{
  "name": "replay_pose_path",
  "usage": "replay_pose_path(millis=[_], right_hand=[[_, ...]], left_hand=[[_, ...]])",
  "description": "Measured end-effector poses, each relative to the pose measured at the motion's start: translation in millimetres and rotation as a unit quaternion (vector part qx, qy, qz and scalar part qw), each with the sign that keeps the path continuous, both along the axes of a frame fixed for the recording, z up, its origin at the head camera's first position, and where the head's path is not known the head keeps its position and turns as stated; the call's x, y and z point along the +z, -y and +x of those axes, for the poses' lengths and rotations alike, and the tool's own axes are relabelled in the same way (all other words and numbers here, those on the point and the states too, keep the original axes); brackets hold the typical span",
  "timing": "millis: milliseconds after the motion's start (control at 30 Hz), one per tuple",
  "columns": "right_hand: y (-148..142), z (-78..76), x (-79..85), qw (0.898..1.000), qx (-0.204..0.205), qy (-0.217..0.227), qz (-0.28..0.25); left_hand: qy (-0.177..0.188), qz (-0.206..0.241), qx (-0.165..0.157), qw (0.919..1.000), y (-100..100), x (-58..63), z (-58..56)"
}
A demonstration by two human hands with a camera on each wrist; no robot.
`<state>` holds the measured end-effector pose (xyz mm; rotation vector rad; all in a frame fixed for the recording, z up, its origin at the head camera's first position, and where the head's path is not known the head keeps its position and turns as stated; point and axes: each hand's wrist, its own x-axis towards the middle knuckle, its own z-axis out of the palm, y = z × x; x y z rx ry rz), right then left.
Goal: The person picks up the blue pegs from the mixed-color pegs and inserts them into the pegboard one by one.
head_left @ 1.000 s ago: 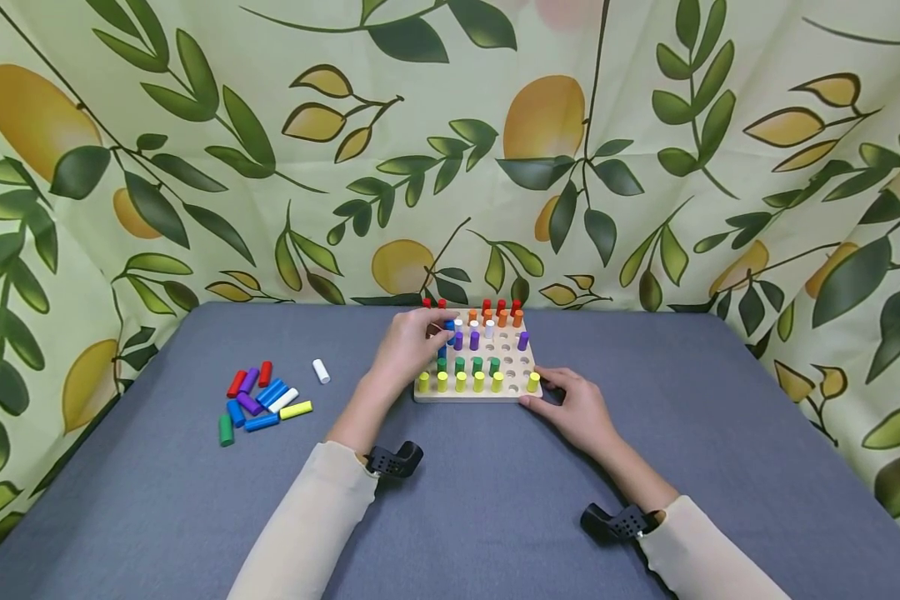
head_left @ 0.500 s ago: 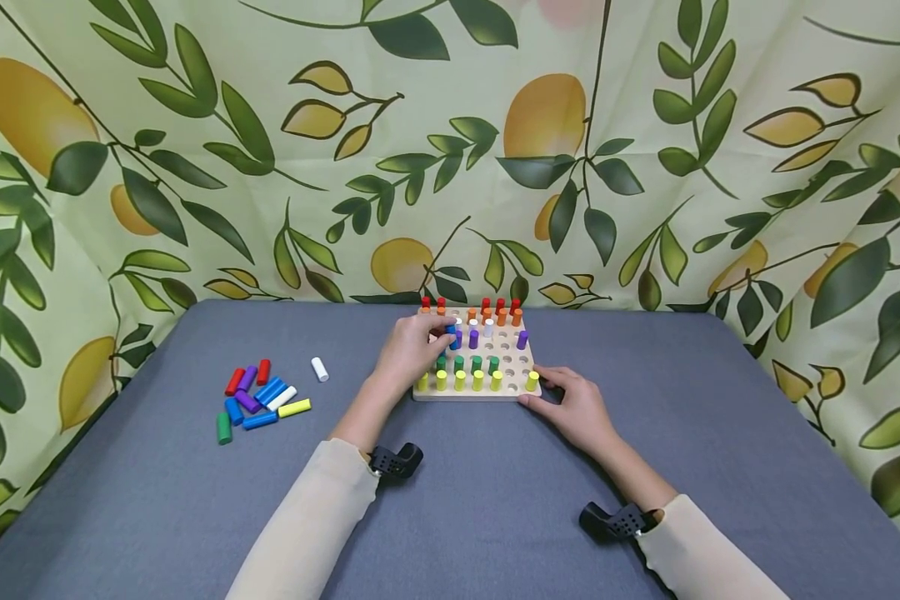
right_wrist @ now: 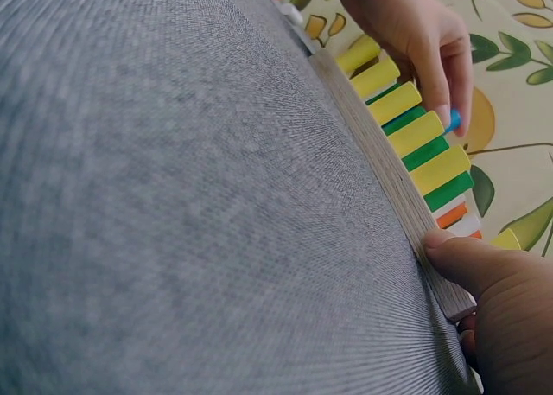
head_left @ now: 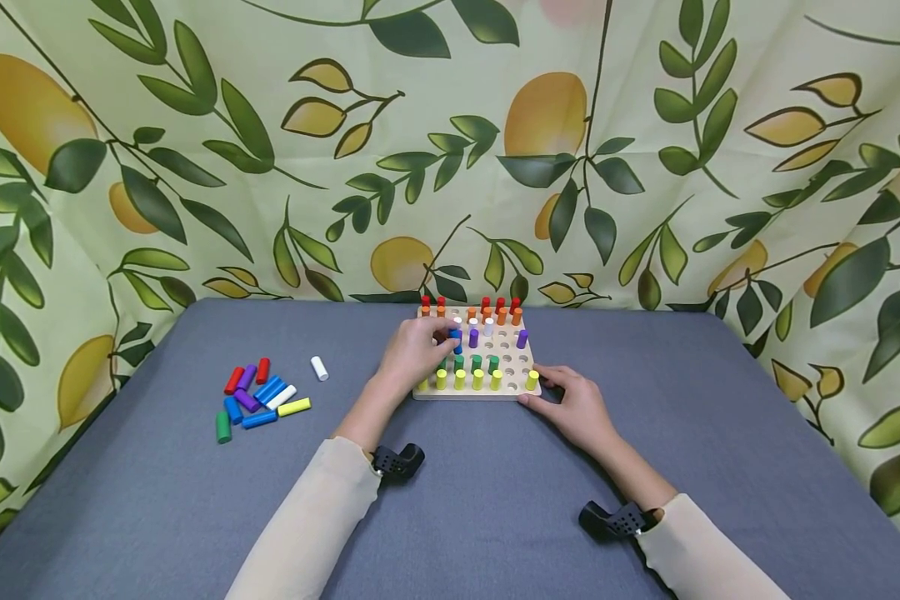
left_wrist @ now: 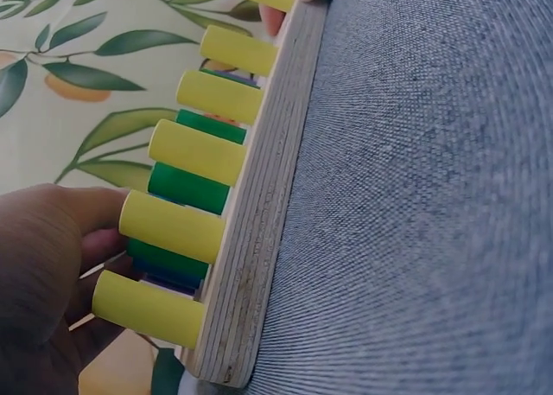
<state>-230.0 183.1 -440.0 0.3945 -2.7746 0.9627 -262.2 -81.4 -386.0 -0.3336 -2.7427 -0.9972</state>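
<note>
A wooden pegboard (head_left: 468,397) holds rows of upright coloured pegs: yellow pegs (left_wrist: 197,152) in front, then green pegs (head_left: 477,364), with purple, white, orange and red ones farther back. My left hand (head_left: 411,350) reaches over the board's left part and pinches a blue peg (right_wrist: 454,120) between thumb and fingers. This peg stands upright at the board, just behind the green row; its lower end is hidden in the wrist views. At the front right corner, my right hand (head_left: 572,404) grips the board, thumb (right_wrist: 467,258) on the front edge and fingers along the side.
Left of the board lies a loose cluster of pegs, among them a green peg (head_left: 223,427), a yellow peg (head_left: 295,407) and a red peg (head_left: 263,369). One white peg (head_left: 319,368) lies apart. A leaf-patterned cloth (head_left: 450,167) hangs behind the grey table (head_left: 480,508).
My left hand has shifted slightly right and lower over the board with the blue peg. The right hand keeps its hold on the corner.
</note>
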Motion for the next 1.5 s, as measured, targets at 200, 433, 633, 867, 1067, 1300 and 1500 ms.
replay_pose_path(millis=[200, 433, 633, 867, 1067, 1300, 1500], right_hand=[[-0.6, 0.2, 0.8, 1.000, 0.002, -0.004, -0.003], [-0.2, -0.1, 1.3, 1.000, 0.002, -0.006, -0.003], [-0.5, 0.1, 0.2, 1.000, 0.001, -0.007, -0.003], [-0.4, 0.7, -0.1, 1.000, 0.001, -0.002, -0.004], [0.2, 1.0, 0.2, 1.000, 0.000, 0.004, -0.008], [0.2, 1.0, 0.6, 1.000, -0.001, 0.004, -0.008], [-0.2, 1.8, 0.8, 1.000, 0.001, 0.002, -0.008]], left_hand=[[0.023, 0.004, -0.004, 0.9997, -1.1, -3.1, -1.7], [0.021, -0.007, -0.006, 0.9997, -0.7, -6.3, -3.2], [0.022, -0.017, -0.005, 0.9996, -0.6, -7.3, -3.3], [0.032, -0.030, -0.003, 0.9990, -2.0, -6.9, -4.3], [0.027, -0.043, 0.002, 0.9987, -3.9, -5.9, -3.5], [0.023, -0.048, 0.003, 0.9986, -5.3, -5.9, -2.1], [0.023, -0.036, 0.000, 0.9991, -5.5, -7.3, -2.2]])
